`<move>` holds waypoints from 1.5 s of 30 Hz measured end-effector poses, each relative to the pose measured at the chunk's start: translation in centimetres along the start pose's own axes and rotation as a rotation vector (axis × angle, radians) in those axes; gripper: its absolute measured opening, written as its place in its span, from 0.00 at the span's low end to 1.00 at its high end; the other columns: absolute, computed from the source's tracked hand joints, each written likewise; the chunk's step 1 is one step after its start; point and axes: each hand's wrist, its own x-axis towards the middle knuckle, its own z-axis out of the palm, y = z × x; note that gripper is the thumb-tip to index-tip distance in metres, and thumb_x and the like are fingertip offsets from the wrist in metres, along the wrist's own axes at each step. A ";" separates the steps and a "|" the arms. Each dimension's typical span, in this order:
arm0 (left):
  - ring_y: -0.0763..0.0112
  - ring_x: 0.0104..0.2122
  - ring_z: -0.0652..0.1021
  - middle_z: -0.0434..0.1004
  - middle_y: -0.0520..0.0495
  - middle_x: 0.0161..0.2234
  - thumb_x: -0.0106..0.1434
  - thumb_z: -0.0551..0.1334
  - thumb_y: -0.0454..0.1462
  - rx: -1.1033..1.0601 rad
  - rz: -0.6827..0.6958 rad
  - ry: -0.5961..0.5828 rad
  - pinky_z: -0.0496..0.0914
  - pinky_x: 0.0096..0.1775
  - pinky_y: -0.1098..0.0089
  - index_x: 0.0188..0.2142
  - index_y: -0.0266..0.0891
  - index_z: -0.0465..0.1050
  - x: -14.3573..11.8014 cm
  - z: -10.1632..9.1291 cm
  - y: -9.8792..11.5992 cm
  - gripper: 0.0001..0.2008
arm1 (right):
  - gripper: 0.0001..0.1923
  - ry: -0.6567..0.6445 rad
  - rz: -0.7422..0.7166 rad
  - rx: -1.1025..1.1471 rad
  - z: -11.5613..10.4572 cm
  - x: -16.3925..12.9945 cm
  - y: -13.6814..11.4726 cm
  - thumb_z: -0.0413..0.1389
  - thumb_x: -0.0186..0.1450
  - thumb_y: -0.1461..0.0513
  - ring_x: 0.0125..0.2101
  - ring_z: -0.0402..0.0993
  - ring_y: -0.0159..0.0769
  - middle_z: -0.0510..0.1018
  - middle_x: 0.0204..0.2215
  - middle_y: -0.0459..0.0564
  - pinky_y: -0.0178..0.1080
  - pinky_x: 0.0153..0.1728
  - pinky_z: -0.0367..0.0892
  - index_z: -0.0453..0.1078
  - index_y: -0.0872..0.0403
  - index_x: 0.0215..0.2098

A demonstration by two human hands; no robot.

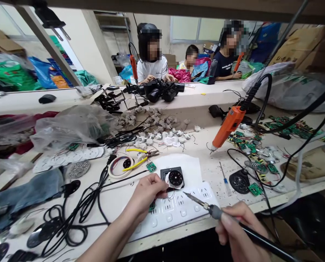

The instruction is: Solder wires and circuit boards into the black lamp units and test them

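Note:
In my right hand (241, 225) is a soldering iron (215, 211), its bare metal tip pointing left above a white power strip panel (183, 213) with sockets and switches. My left hand (148, 189) is pinched closed at the edge of a small assembly, where thin wires show; what the fingertips hold is hidden. That assembly has a black perforated disc (176, 178) on a white part, over a dark square block (164, 171). The iron's tip is apart from the disc, just to its lower right. A bit of green board (152, 206) shows under my left hand.
An orange electric screwdriver (228, 127) hangs at right, near green circuit boards (247, 145). Yellow-handled pliers (136, 158), a tape roll (112, 171) and black cables (67, 222) lie left. Small white motors (157, 134) are heaped behind. Several people sit beyond the bench.

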 end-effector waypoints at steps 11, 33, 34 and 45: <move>0.78 0.17 0.70 0.68 0.56 0.15 0.37 0.67 0.36 -0.023 0.000 0.000 0.67 0.25 0.75 0.15 0.39 0.63 -0.2 0.2 0.2 0.11 | 0.19 -0.124 0.049 -0.086 2.1 1.3 1.9 0.64 0.57 0.48 0.16 0.69 0.33 0.74 0.16 0.45 0.33 0.18 0.67 0.69 0.53 0.26; 0.77 0.17 0.72 0.68 0.56 0.16 0.37 0.68 0.36 -0.046 -0.007 -0.001 0.68 0.24 0.75 0.15 0.38 0.64 -0.1 0.2 0.2 0.12 | 0.17 -0.028 -0.211 -0.464 3.6 -0.2 1.5 0.60 0.59 0.47 0.19 0.68 0.32 0.73 0.19 0.43 0.34 0.20 0.59 0.72 0.52 0.28; 0.77 0.17 0.72 0.68 0.56 0.16 0.37 0.68 0.36 -0.047 -0.007 -0.002 0.68 0.24 0.75 0.15 0.38 0.64 -0.1 0.2 0.2 0.12 | 0.16 -0.032 -0.199 -0.452 3.7 -0.2 1.4 0.60 0.59 0.48 0.19 0.68 0.32 0.72 0.18 0.43 0.33 0.20 0.59 0.72 0.52 0.27; 0.77 0.17 0.72 0.68 0.56 0.16 0.37 0.69 0.37 -0.033 0.000 -0.005 0.68 0.24 0.75 0.15 0.38 0.63 -0.1 0.2 0.2 0.13 | 0.14 -0.036 -0.079 -0.244 3.6 -0.3 0.0 0.62 0.58 0.50 0.17 0.65 0.30 0.70 0.16 0.41 0.33 0.20 0.61 0.70 0.51 0.26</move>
